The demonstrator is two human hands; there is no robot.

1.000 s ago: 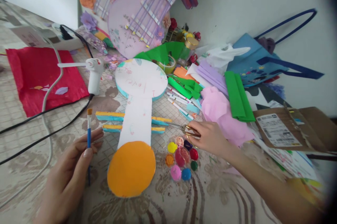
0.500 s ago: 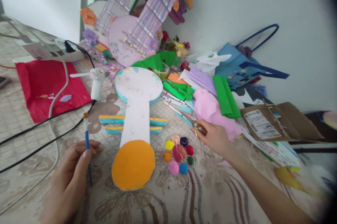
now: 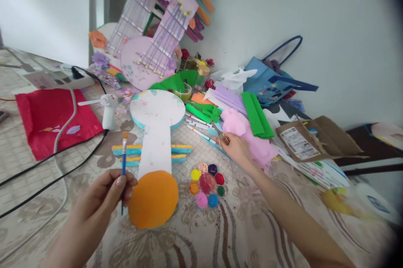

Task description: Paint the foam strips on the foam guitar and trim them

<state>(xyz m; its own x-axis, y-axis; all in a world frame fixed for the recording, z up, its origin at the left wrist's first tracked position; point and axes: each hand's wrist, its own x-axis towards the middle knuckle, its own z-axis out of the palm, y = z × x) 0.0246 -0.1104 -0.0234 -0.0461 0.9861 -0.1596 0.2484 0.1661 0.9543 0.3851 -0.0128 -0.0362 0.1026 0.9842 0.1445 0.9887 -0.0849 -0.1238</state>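
A blue-handled paintbrush point(image 3: 124, 158) stands upright in my left hand point(image 3: 105, 201), pinched between thumb and fingers with its bristles up. Just right of that hand lies a craft piece with an orange disc point(image 3: 153, 200), a white neck point(image 3: 155, 146) and a white round end point(image 3: 157, 107) edged in light blue. Orange-and-blue sticks point(image 3: 182, 148) cross its neck. My right hand point(image 3: 236, 148) grips a pair of scissors point(image 3: 223, 137) by the handles, blades pointing away to the upper left. Between my hands sits a round palette point(image 3: 208, 183) with several paint colours.
A white glue gun point(image 3: 108, 110) stands left beside a red sheet point(image 3: 56, 121), with cables around it. Markers point(image 3: 198, 124), green paper point(image 3: 258, 114) and pink paper point(image 3: 248, 129) lie behind my right hand. Farther back are decorated guitar-like crafts point(image 3: 141, 60), a blue bag point(image 3: 267, 81) and cardboard point(image 3: 333, 137).
My left hand has moved right with the paintbrush, closer to the orange disc. My right hand and the scissors have shifted slightly up and left among the markers. The camera view has shifted too.
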